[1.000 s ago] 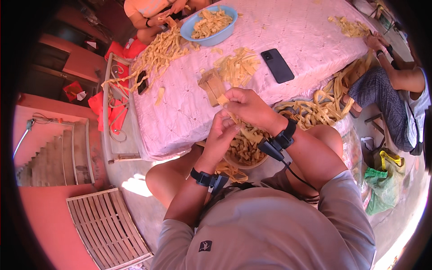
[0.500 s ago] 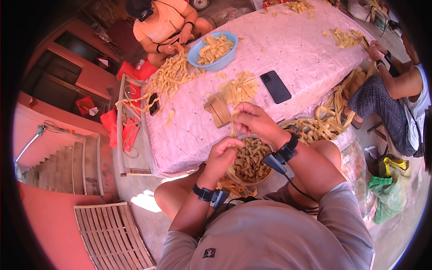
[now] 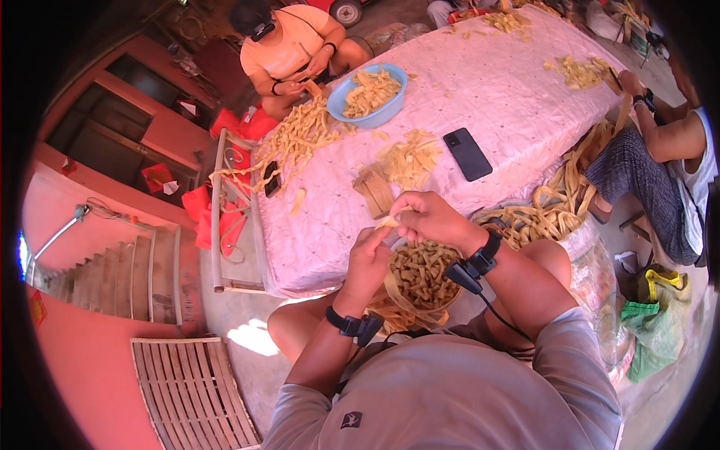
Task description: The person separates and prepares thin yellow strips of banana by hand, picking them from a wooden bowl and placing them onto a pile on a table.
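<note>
My left hand [image 3: 367, 259] and my right hand [image 3: 426, 221] pinch a pale yellow strip [image 3: 388, 222] between their fingertips, over a round container of small folded yellow pieces [image 3: 424, 274] between my knees. Loose long strips [image 3: 397, 319] lie below that container. Just beyond my hands, on the pink quilted table cover [image 3: 300, 247], are a brown wooden block [image 3: 373, 191] and a pile of flat pale strips [image 3: 409, 157].
A black phone [image 3: 466, 154], a blue basin [image 3: 339, 97] and strands [image 3: 292, 146] occupy the table. Co-workers [image 3: 281, 49] [image 3: 660, 142] sit beyond and at right. Sacks of strips [image 3: 536, 214] stand right; a metal railing [image 3: 221, 195] and slatted board [image 3: 191, 382] are left.
My hands have come closer together, and the strip that hung between them half a second ago now lies short across my fingertips. The view has shifted, so the table sits lower in frame.
</note>
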`<state>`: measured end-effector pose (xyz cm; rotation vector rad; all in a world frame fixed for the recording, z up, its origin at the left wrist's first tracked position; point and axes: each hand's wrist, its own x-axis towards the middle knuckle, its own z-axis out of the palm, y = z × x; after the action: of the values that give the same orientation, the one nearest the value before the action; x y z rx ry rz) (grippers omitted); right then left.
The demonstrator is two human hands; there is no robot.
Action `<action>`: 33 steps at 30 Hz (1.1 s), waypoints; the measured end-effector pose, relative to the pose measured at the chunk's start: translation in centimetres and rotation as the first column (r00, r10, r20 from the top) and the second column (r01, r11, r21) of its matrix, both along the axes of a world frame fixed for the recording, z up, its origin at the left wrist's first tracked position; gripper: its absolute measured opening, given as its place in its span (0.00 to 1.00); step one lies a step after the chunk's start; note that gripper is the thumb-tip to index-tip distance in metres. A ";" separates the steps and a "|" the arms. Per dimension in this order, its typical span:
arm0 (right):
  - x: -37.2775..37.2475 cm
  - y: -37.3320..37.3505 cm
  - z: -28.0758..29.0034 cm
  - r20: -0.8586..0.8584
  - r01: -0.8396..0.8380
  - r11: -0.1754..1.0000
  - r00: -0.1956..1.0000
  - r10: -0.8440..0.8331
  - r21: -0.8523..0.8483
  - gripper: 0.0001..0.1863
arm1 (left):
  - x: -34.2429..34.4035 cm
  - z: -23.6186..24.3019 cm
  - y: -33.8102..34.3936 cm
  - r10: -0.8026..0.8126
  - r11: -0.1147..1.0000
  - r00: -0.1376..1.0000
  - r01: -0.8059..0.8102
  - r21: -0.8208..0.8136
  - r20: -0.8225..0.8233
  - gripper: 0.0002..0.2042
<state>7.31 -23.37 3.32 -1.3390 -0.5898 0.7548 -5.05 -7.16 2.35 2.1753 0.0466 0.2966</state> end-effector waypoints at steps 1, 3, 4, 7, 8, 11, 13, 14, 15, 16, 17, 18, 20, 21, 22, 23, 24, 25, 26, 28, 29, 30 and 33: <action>-0.2 -0.1 0.3 0.007 -0.035 0.999 0.999 0.035 0.034 0.07 | 0.0 -0.2 0.0 0.005 0.983 0.998 -0.015 -0.183 -0.055 0.18; -0.5 -0.2 0.5 0.016 -0.066 0.995 0.998 0.065 0.069 0.07 | 0.2 0.4 -0.2 -0.004 0.933 0.994 -0.035 -0.358 -0.108 0.16; -0.6 0.0 0.5 0.001 -0.072 0.991 0.997 0.073 0.113 0.08 | 0.2 0.8 -0.1 -0.028 0.808 0.984 -0.082 -0.583 -0.177 0.15; -0.7 0.0 -0.1 0.017 -0.109 0.981 0.994 0.108 0.161 0.09 | 0.6 1.8 -0.5 -0.065 0.574 0.964 -0.174 -0.800 -0.257 0.19; -0.8 0.1 -0.1 0.049 -0.144 0.975 0.989 0.138 0.169 0.09 | 0.6 1.9 -0.5 -0.056 0.520 0.959 -0.209 -0.828 -0.277 0.21; -1.2 0.0 0.2 0.091 -0.186 0.973 0.981 0.174 0.139 0.10 | 0.5 2.2 0.0 -0.250 0.374 0.942 -0.120 -0.920 -0.224 0.20; -1.4 0.6 -1.0 0.203 -0.167 0.970 0.970 0.130 0.175 0.10 | 0.9 2.4 -0.6 -0.213 0.326 0.947 -0.161 -0.932 -0.239 0.19; -1.5 0.8 -1.2 0.311 -0.157 0.965 0.947 0.086 0.212 0.10 | 1.0 2.6 -0.7 -0.172 0.275 0.951 -0.203 -0.940 -0.256 0.17; -1.3 0.7 -1.3 0.311 -0.158 0.964 0.946 0.086 0.214 0.10 | 0.8 2.5 -0.4 -0.171 0.276 0.951 -0.203 -0.939 -0.256 0.17; -0.8 0.6 -1.3 0.238 -0.189 0.973 0.959 0.154 0.135 0.09 | 0.6 2.1 0.1 -0.200 0.238 0.965 -0.120 -0.964 -0.170 0.15; -0.5 0.4 -1.3 0.158 -0.224 0.973 0.964 0.213 0.056 0.10 | 0.6 2.3 0.2 -0.228 0.196 0.970 -0.035 -0.980 -0.080 0.14; -0.4 0.5 -1.3 0.158 -0.224 0.973 0.964 0.213 0.055 0.10 | 0.6 2.4 0.2 -0.229 0.196 0.970 -0.035 -0.980 -0.080 0.14; -0.3 0.6 -1.4 0.191 -0.063 0.993 0.981 0.044 0.098 0.10 | 0.5 2.9 -0.1 -0.089 0.338 0.983 -0.120 -0.934 -0.159 0.14; -0.5 0.9 -1.7 0.189 -0.060 0.993 0.981 0.041 0.097 0.10 | 0.5 3.1 -0.2 -0.092 0.337 0.983 -0.121 -0.934 -0.161 0.14; -0.7 1.4 -2.1 0.211 -0.109 0.983 0.975 0.076 0.150 0.10 | 0.4 3.3 -0.3 -0.108 0.383 0.984 -0.092 -0.919 -0.143 0.14; -0.9 1.8 -2.0 0.234 -0.161 0.966 0.966 0.112 0.201 0.10 | 0.3 3.5 -0.4 -0.122 0.429 0.984 -0.063 -0.901 -0.127 0.14; -1.0 1.9 -2.0 0.233 -0.160 0.967 0.966 0.112 0.200 0.10 | 0.3 3.8 -0.6 -0.123 0.428 0.984 -0.064 -0.902 -0.128 0.14; -1.1 1.9 -1.9 0.181 -0.153 0.969 0.976 0.117 0.195 0.09 | 0.3 4.2 -0.8 -0.116 0.491 0.977 -0.098 -0.865 -0.176 0.14; -1.1 1.9 -1.6 0.130 -0.146 0.971 0.984 0.123 0.191 0.09 | 0.2 4.5 -0.8 -0.104 0.553 0.969 -0.129 -0.823 -0.222 0.13; -0.5 1.7 -2.3 -0.003 -0.123 0.975 0.992 0.126 0.187 0.09 | 0.0 4.0 0.8 -0.174 0.621 0.940 -0.127 -0.773 -0.294 0.13; -0.2 1.5 -2.2 -0.139 -0.102 0.979 0.982 0.128 0.177 0.08 | -0.1 4.1 1.4 -0.234 0.683 0.899 -0.118 -0.721 -0.369 0.12; -0.1 1.3 -2.0 -0.141 -0.103 0.979 0.982 0.128 0.177 0.08 | -0.2 4.3 1.8 -0.234 0.682 0.899 -0.120 -0.721 -0.371 0.12; 0.0 0.5 -1.1 -0.153 -0.117 0.986 0.979 0.134 0.116 0.08 | -0.3 4.9 1.7 -0.158 0.804 0.781 -0.254 -0.538 -0.604 0.10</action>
<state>7.31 -22.92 2.21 -1.1386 -0.5814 0.9133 -5.38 -5.42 7.27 1.5372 0.5144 -0.3995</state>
